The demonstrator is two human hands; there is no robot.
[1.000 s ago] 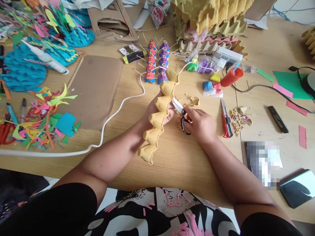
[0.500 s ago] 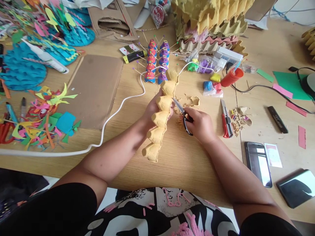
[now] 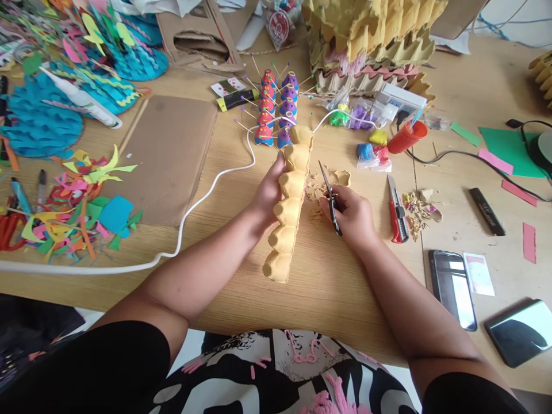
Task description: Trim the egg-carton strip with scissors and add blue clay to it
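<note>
In my left hand (image 3: 268,192) is a long yellow egg carton strip (image 3: 290,201), a single row of bumps held over the table with its near end toward me. My fingers are partly hidden behind it. My right hand (image 3: 354,214) grips a pair of black-handled scissors (image 3: 332,201). Their blades look closed and point away from me, a little right of the strip and apart from it. Small carton scraps (image 3: 321,183) lie on the table beneath and beyond the blades.
Painted caterpillar-like carton rows (image 3: 276,106) with pins stand beyond the strip. A white cable (image 3: 215,179) crosses the left side beside a cardboard sheet (image 3: 166,155). At right lie a box cutter (image 3: 397,210), a phone (image 3: 452,287) and a red cup (image 3: 407,137). Egg trays (image 3: 371,34) stack behind.
The scissors have come away from the strip's edge, and their blades have turned more upright. The strip has rotated slightly, its near end shifting right.
</note>
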